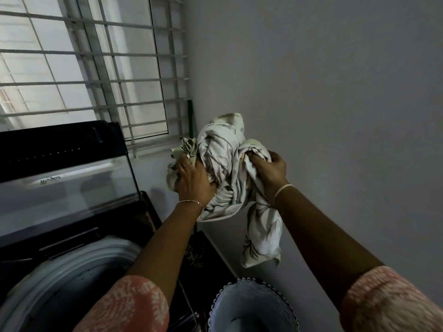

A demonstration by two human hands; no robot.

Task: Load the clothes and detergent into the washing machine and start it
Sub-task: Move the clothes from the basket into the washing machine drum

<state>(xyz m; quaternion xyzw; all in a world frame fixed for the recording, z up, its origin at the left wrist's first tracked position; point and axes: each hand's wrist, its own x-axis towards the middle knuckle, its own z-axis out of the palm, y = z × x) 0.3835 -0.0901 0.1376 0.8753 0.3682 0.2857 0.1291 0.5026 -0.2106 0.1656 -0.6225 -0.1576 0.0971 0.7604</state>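
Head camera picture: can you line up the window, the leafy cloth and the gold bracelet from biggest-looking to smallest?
1. window, largest, even cut off at the edge.
2. leafy cloth, bunched up.
3. gold bracelet, clearly smallest.

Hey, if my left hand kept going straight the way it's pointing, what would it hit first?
The left hand grips the cloth, so that comes first. Beyond it, probably the window bars near the corner, though depth is unclear.
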